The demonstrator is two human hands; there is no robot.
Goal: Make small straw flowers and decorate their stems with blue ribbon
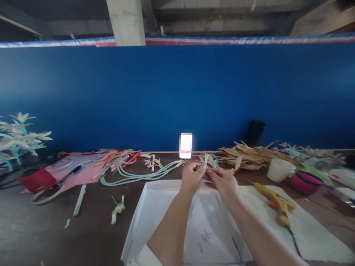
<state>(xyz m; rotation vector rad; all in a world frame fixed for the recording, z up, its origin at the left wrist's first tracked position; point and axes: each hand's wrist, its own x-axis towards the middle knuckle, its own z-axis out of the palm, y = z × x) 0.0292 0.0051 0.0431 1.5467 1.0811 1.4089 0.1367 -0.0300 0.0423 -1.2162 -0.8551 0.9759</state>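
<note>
Above the far end of a shallow white box lid (163, 207), my two hands meet with their fingertips close together. My left hand (191, 179) is closed in a pinch, and my right hand (224, 183) pinches right beside it. Between them they hold a small pale husk flower (206, 160), whose strips stick up past the fingers. Its lower end is hidden by the fingers. Something light blue shows just behind it. Reddish handwriting marks the floor of the lid between my forearms.
A yellow glue gun (277, 203) lies on white paper at right, near a white cup (280, 170) and dried husks (249, 157). A lit phone (185, 146) stands against the blue partition. Pale-blue cords (138, 179), a red ribbon roll (37, 180) and husk flowers (20, 136) are at left.
</note>
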